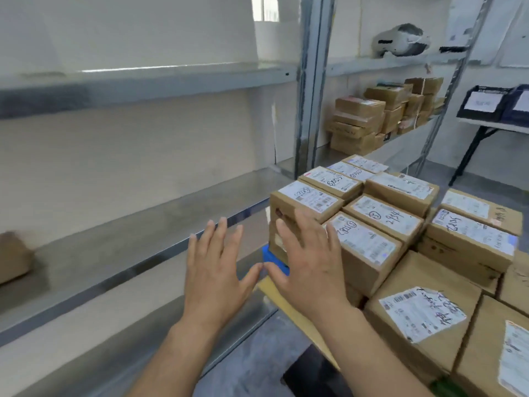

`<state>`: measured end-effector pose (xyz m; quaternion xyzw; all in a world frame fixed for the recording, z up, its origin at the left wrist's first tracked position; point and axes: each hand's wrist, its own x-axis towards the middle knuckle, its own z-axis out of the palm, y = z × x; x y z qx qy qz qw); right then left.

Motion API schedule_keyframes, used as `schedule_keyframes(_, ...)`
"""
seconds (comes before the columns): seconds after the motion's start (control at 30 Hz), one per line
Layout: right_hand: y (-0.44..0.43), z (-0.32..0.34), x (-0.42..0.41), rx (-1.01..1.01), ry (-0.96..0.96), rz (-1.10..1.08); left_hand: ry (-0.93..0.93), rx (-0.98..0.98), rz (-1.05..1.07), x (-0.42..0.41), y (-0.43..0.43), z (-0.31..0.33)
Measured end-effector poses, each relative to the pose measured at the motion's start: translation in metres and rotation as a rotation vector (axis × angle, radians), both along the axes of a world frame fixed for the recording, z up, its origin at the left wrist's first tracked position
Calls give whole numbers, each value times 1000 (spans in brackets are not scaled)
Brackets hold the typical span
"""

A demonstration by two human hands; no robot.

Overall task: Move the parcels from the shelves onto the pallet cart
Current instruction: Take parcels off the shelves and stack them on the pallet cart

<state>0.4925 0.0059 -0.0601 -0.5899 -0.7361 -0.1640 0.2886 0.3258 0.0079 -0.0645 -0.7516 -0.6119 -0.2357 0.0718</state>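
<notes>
Left hand (214, 279) and right hand (312, 270) spread empty; the brown cardboard parcel (13, 257) at far left looks light and stiff, best clasped by opposite sides.

Handwritten black digits, seemingly "2954", stand beside a circled mark on the white label (385, 216) of one parcel (372, 209) in the stack. The neighbouring parcels (469, 233) around it carry handwriting and barcodes too blurred to read.

Matt brown cardboard parcels (369, 253) with white paper labels (383, 214).
Smooth grey metal shelves (120, 253) with a dull sheen; blue plastic pallet cart (274, 262).
</notes>
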Motion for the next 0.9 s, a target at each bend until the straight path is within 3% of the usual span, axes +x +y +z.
schedule_keyframes(0.4, -57, -3, -146, 8, -64, 270, -81, 10, 396, -142, -109, -16)
schedule_keyframes(0.9, -85, -10, -302, -154, -172, 571, -215, -8, 783, -267, -194, -32)
